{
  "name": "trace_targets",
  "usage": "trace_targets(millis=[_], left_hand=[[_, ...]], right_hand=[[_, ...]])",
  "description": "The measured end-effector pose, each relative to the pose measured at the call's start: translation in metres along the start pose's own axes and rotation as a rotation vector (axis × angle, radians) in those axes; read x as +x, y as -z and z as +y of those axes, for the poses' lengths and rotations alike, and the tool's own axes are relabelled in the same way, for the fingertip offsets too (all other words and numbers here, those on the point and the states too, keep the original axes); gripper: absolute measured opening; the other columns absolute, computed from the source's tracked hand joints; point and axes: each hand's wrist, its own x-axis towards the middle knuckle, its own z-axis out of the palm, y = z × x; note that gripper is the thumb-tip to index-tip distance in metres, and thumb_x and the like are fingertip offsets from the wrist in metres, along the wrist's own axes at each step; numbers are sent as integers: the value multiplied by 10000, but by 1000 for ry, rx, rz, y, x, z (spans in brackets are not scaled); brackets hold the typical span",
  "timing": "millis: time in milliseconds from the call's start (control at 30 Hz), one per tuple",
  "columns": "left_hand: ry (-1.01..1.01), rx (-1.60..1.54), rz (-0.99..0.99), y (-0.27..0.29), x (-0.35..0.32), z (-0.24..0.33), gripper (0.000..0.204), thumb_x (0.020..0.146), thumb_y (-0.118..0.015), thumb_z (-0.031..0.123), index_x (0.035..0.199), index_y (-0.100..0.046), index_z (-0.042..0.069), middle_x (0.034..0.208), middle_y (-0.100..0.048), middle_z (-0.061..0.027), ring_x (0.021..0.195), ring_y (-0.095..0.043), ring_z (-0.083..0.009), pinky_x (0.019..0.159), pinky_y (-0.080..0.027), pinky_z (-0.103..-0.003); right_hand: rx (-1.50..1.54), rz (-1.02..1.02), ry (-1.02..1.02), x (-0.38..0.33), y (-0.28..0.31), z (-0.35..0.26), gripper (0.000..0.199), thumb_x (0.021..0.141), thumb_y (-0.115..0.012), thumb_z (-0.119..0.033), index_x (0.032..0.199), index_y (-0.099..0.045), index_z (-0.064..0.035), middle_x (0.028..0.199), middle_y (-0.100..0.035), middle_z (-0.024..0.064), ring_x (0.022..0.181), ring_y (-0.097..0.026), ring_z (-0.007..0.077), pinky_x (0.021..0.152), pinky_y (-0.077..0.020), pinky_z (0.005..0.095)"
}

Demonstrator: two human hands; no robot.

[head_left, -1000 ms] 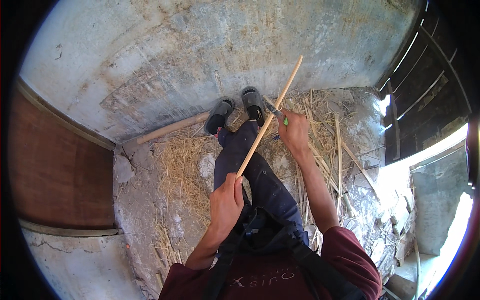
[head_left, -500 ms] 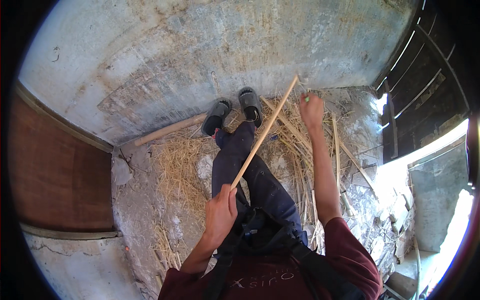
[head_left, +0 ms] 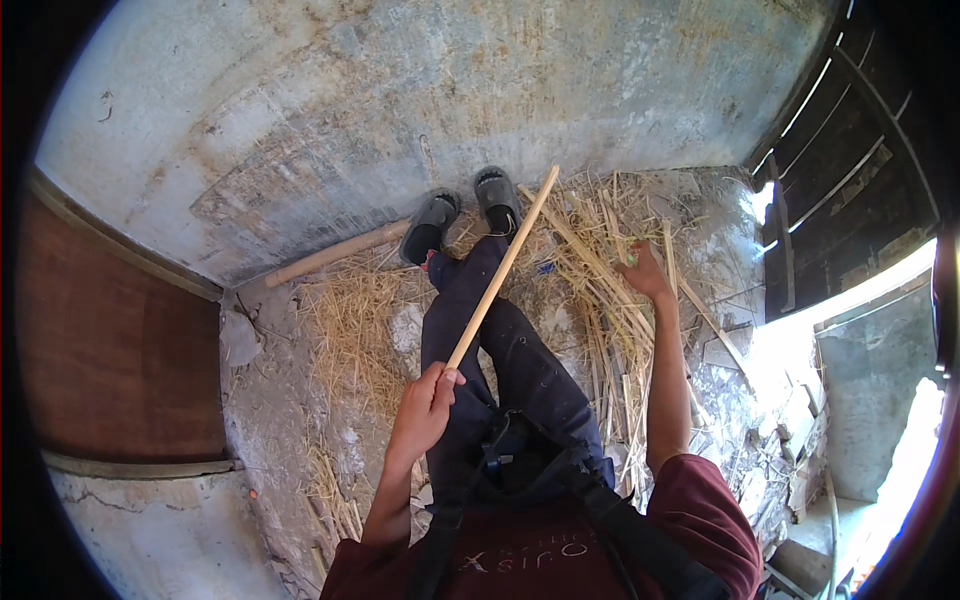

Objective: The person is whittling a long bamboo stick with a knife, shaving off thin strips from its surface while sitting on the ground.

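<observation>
Head view: a pale wooden stick (head_left: 503,270) runs slantwise through the centre of the frame, its free tip near the dark slippers (head_left: 495,195). Left hand (head_left: 425,408), lower centre-left, has thumb and fingers closed on the stick's near end, probably because a grip there leaves the remaining length exposed and steady. Right hand (head_left: 648,272), right of centre, is clear of the stick, fingers curled round a tool (head_left: 632,260) of which only a green part shows; its blade cannot be made out. The hand is just above, or at, the loose strips (head_left: 605,285); contact cannot be confirmed. Straw (head_left: 360,335) lies centre-left, close to the feet; a thick pole (head_left: 340,252) lies along the base of the wall (head_left: 450,80), presumably out of the way there.

Changes noted: one second ago the tool was against the stick, partway along it; half a second ago the right hand was beside the tip. It has since dropped lower in the frame, away from the stick. The stick's tip has shifted left and lower, and the left hand has shifted slightly left.
</observation>
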Motion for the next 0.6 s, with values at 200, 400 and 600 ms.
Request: trace_targets(millis=[200,400,600], left_hand=[[61,-291,-103,-4,17,7,297,1173,-472,302,1085,-618,58,709,-442,43,599,-394,-42,540,-320,-236],[204,-587,-221,-9,26,37,241,1173,-477,327,1112,-518,98,713,-373,58,562,-290,-23,484,-232,-216],[215,-719,-286,-5,25,50,223,1175,-469,333,1107,-498,122,711,-353,64,555,-255,-17,477,-190,-210]], right_hand=[[354,178,203,-63,38,-131,336,1064,-570,-238,1300,-438,-38,984,-664,225,1021,-712,400,927,-511,490],[407,140,608,-138,28,-212,311,1039,-676,-140,1247,-466,-44,899,-665,166,888,-723,414,808,-549,483],[333,65,813,-179,12,-229,281,978,-779,-171,1121,-567,-55,913,-682,148,769,-721,411,611,-550,467]])
